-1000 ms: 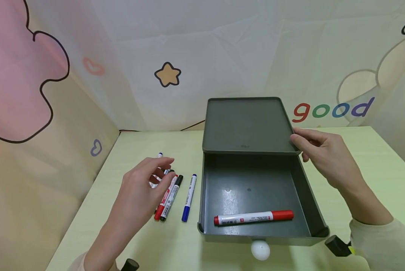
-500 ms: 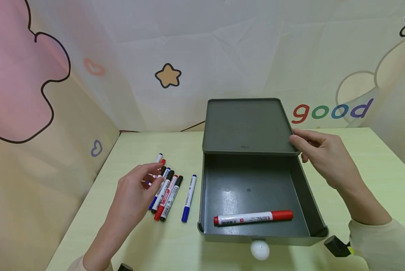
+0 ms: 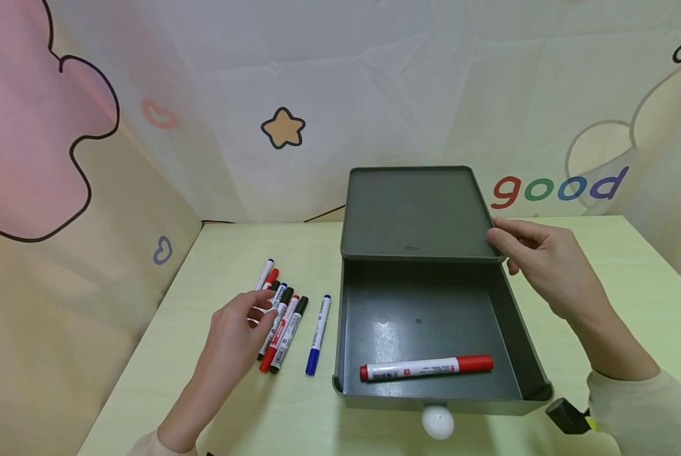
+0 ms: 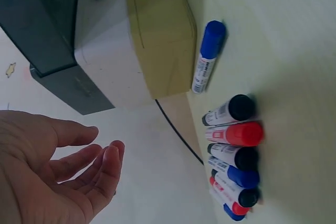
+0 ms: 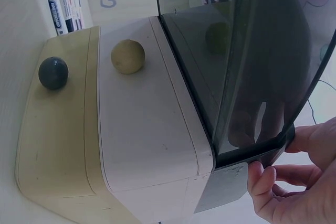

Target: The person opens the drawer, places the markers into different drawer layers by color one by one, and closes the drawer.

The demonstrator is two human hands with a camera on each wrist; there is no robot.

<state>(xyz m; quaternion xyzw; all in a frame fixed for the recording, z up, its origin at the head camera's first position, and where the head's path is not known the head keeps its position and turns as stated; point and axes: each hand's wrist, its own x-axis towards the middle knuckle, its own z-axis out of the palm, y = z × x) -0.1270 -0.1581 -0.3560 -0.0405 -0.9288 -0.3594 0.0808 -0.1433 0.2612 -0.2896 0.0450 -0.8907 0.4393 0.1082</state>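
Well, my left hand (image 3: pixel 235 329), loosely spread near the markers (image 3: pixel 288 335), could roll them with one careless nudge; my right hand (image 3: pixel 557 269), pinching the box (image 3: pixel 414 212), could tug it askew.

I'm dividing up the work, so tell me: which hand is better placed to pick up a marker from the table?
Left, I'd judge. The left hand is empty and right beside the clustered markers, while the right hand grips the edge of the grey lid, farther from them.
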